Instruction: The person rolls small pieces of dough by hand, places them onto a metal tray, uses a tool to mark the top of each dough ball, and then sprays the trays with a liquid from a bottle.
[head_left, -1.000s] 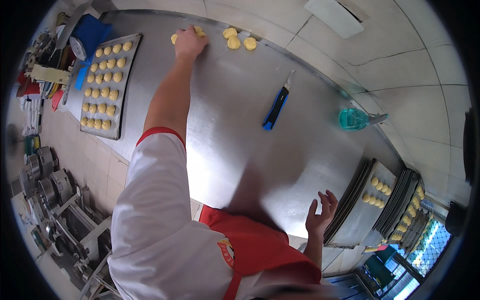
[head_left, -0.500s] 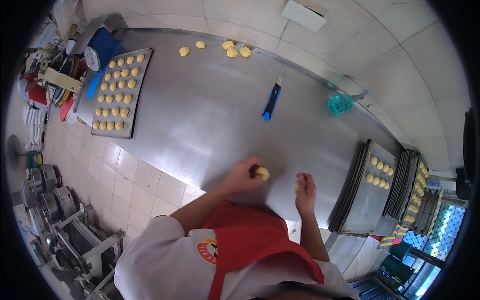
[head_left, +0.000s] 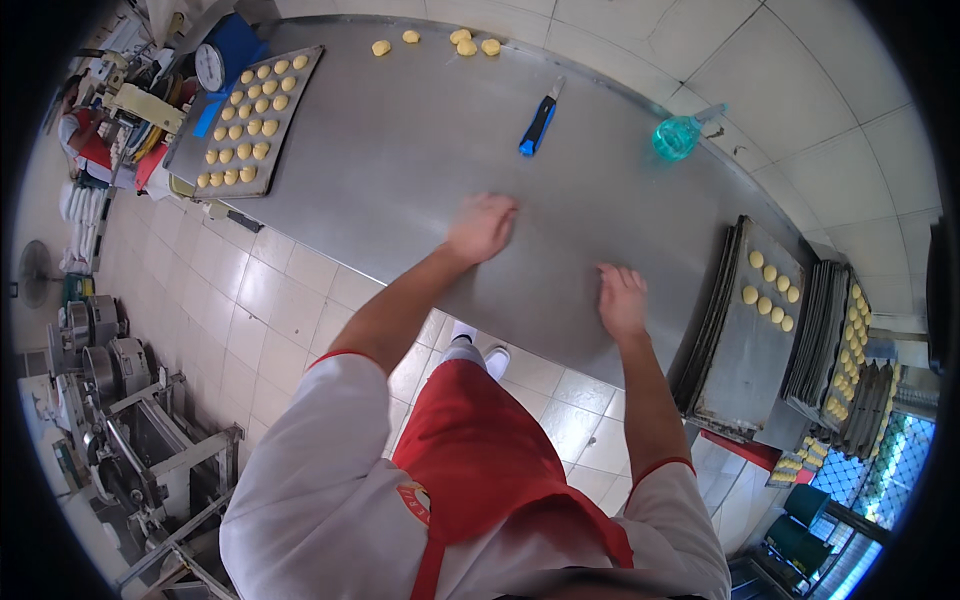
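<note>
My left hand (head_left: pixel 482 228) is palm down on the steel table (head_left: pixel 400 130), its fingers curled and a little blurred. To its right, my right hand (head_left: pixel 622 300) is cupped low on the same surface, near the front edge. Each had a piece of yellow dough in its fingers a moment earlier; no dough shows beside either hand now, and the palms hide what is beneath. Beyond them lies a blue and black knife (head_left: pixel 538 125) with its blade pointing away. Several lumps of dough (head_left: pixel 466 46) sit along the back edge.
At the left, a tray (head_left: pixel 290 105) carries rows of dough balls, beside a dial scale (head_left: pixel 210 66). A teal bottle (head_left: pixel 676 138) stands at the back right. Stacked trays (head_left: pixel 725 370) with dough balls on top are at the right. Machinery (head_left: pixel 130 450) fills the lower left.
Both hands have gone forward from the table's front edge onto the steel and turned palm down. The dough in them has passed out of sight. The view has tilted, now showing my feet.
</note>
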